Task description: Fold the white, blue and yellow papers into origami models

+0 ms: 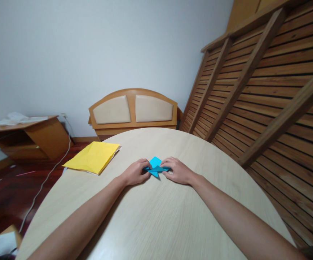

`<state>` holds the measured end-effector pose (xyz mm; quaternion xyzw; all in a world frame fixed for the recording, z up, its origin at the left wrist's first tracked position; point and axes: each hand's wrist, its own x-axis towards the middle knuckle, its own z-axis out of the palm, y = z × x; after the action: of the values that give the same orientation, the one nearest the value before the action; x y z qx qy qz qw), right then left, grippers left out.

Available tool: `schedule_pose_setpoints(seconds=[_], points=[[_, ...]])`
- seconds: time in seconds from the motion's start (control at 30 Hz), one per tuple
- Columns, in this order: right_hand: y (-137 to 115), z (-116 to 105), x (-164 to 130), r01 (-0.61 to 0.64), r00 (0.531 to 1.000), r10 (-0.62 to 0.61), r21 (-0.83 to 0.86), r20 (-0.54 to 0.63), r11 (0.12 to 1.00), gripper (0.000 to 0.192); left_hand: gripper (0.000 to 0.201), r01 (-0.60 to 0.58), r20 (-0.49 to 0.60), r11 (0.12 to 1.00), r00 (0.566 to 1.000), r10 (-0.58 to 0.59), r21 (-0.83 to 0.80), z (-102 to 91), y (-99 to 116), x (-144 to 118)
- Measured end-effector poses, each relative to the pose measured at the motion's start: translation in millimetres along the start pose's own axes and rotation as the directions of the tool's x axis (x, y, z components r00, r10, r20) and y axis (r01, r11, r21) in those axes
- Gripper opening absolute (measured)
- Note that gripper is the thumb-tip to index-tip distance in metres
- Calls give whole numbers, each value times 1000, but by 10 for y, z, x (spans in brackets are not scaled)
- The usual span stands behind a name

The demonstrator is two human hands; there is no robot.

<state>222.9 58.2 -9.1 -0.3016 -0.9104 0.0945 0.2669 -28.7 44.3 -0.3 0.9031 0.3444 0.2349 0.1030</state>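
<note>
A small piece of folded blue paper (pixel 155 161) lies between my two hands at the middle of the table. Its upper part forms a point away from me, and a narrow flap points toward me. My left hand (pixel 138 172) is closed on the paper's left end, with thumb and fingers pinching it. On the right end, my right hand (pixel 177 170) grips it the same way, fingertips on top and thumb nearer me. The fingers cover both ends of the paper.
The round pale wooden table (pixel 156 224) carries a stack of yellow paper (pixel 93 157) at its left. Beyond it stands a padded headboard (pixel 133 108). A slatted wooden frame (pixel 254 97) leans at the right. A low cabinet (pixel 43 139) and a white cable (pixel 47 180) are at the left.
</note>
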Motion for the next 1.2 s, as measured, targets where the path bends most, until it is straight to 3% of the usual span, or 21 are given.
schedule_pose_setpoints(seconds=[0.13, 0.23, 0.4, 0.53, 0.73, 1.2], points=[[-19, -9, 21, -13, 1000, 13, 6, 1, 1000, 15, 13, 21, 12, 1000, 1000, -21, 21, -17, -3, 2], [-13, -8, 44, -36, 999, 36, 29, -10, 999, 18, 23, 103, -8, 994, 995, -103, 28, -12, -9, 14], [1, -9, 57, -122, 992, 123, 64, -16, 990, 29, 23, 235, -41, 969, 970, -239, -72, 1, 2, 22], [19, 15, 46, -197, 977, 205, 135, -52, 971, 23, 26, 291, -72, 950, 951, -300, -117, 27, -5, 17], [56, 73, 27, -263, 955, 279, 149, -104, 953, 32, 34, 272, -117, 958, 952, -281, -91, 102, -69, 24], [55, 86, 39, -179, 981, 174, -59, -91, 982, 20, 26, 196, -117, 976, 976, -185, 92, 128, -58, 19]])
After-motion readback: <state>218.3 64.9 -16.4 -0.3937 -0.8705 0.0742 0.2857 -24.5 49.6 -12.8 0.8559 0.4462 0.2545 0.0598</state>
